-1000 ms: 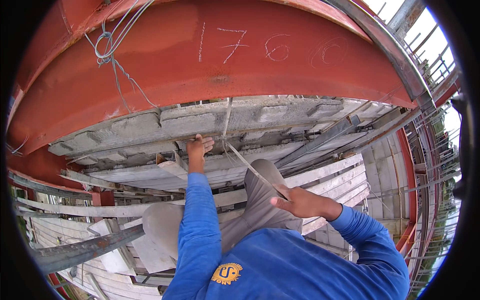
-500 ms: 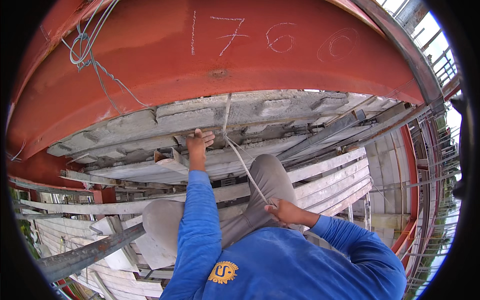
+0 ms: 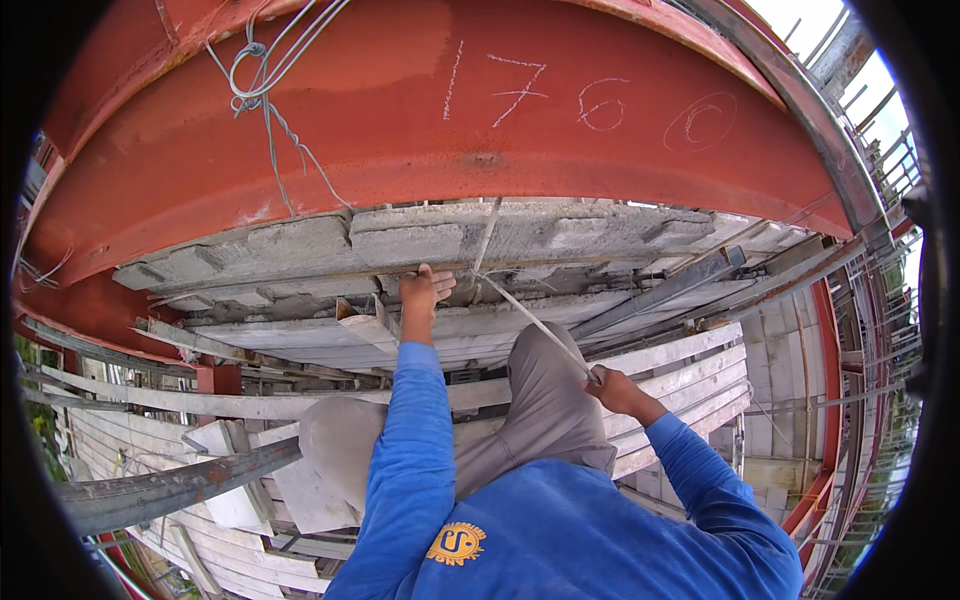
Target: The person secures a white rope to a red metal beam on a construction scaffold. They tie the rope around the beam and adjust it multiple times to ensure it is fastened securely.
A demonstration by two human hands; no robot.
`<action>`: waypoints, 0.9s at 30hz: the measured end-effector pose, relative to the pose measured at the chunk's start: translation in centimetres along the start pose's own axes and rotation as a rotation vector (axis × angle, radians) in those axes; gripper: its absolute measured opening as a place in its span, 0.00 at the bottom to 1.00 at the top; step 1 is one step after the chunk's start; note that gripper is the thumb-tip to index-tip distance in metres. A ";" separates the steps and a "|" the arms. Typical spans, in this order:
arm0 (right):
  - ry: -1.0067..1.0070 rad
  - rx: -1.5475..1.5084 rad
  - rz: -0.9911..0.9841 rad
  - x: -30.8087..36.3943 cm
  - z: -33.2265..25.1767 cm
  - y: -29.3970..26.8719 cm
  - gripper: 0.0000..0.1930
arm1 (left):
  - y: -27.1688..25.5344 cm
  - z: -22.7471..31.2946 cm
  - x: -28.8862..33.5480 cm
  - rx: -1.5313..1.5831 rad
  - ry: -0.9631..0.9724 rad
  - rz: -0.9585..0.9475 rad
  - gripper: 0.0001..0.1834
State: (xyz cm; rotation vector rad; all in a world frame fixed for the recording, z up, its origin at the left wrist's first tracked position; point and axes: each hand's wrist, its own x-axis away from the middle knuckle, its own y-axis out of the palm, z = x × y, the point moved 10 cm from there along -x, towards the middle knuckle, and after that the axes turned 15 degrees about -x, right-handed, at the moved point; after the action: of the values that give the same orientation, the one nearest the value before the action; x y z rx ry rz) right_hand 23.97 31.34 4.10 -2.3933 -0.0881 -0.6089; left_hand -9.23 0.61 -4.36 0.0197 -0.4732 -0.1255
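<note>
In the head view, the right hand (image 3: pixel 615 390) is clamped on the lower end of a pale rope (image 3: pixel 538 322), thumb and fingers closed around it, just to the right of the person's bent right knee (image 3: pixel 535 375). The rope runs taut from that grip up and to the left, across the knee in this view, to a bend near the middle of a rough concrete edge (image 3: pixel 410 238); from there a steeper length rises to the lower edge of a red steel beam (image 3: pixel 600 160). The left hand (image 3: pixel 427 288) is just left of the bend, its fingers extended and not wrapped around anything, with the fingertips by a thin rusty rod (image 3: pixel 560 263) that runs along the concrete; whether they press on it, I cannot tell. Below and left of this hand lies a metal channel (image 3: pixel 368 325) with a rusty open end, and a longer grey channel (image 3: pixel 655 292) slants on the right. The beam's face bears white chalk marks, and a twisted bundle of grey wire (image 3: pixel 262 98) hangs at its left. Lower down, pale boards (image 3: pixel 695 385) stretch right of the knee, and a stained grey pipe (image 3: pixel 180 492) points in from the left.
</note>
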 end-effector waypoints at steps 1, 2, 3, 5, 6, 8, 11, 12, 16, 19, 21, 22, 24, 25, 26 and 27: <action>0.122 -0.154 -0.076 0.6 -1.0 0.5 0.22 | -0.5 -0.2 0.0 -0.003 -0.003 0.010 0.18; 0.247 -0.309 -0.151 1.5 -2.8 1.0 0.23 | -0.9 -0.5 0.0 -0.008 -0.006 0.018 0.18; 0.376 -0.465 -0.214 2.4 -3.3 1.7 0.24 | -0.4 -0.2 0.2 -0.013 -0.007 0.012 0.17; 0.323 -0.451 -0.100 2.4 -2.5 1.7 0.25 | 0.0 0.2 0.7 -0.016 -0.016 0.021 0.17; 0.301 -0.446 -0.041 2.6 -1.8 2.0 0.25 | 0.4 0.5 1.1 -0.020 -0.023 0.024 0.17; 0.115 -0.204 0.126 1.7 -1.5 2.0 0.25 | 1.1 1.1 1.4 -0.029 -0.011 0.022 0.16; 0.070 -0.040 0.292 1.6 -0.8 2.1 0.22 | 1.1 0.9 1.3 -0.015 -0.029 0.044 0.17; 0.084 -0.021 0.327 1.3 -0.8 2.6 0.22 | 0.7 0.6 1.1 -0.006 -0.040 0.067 0.17; -0.134 0.284 0.502 0.3 -1.7 -0.9 0.13 | 0.4 -0.9 -0.2 0.081 0.018 0.081 0.15; -0.045 0.126 0.510 -0.5 1.7 -0.7 0.11 | 1.3 -1.0 -0.6 0.032 0.032 0.065 0.14; -0.217 0.112 0.399 -1.3 3.4 -0.7 0.11 | 1.4 -2.2 -1.4 0.042 0.021 0.076 0.14; -0.308 0.060 0.320 -1.2 3.1 -1.4 0.11 | 0.9 -3.6 -2.1 0.001 0.036 0.082 0.15; -0.003 -0.516 0.010 -1.9 6.0 -1.4 0.10 | 0.9 -4.4 -3.4 -0.002 0.073 0.089 0.18; 0.029 -0.843 -0.013 0.5 4.5 -0.4 0.13 | 2.2 -3.9 -3.5 0.024 0.084 0.073 0.19; 0.070 -1.157 -0.066 1.9 2.2 1.0 0.16 | 2.2 -3.8 -3.3 0.059 0.084 0.084 0.21; 0.065 -1.237 -0.109 1.9 4.9 1.4 0.24 | 2.6 -3.4 -3.0 0.080 0.067 0.090 0.23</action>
State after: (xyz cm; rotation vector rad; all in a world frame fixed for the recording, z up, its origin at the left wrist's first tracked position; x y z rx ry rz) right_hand 27.97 33.05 0.85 -3.5549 0.2726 -0.9729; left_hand -10.03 3.55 -8.60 0.0809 -0.4112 -0.0178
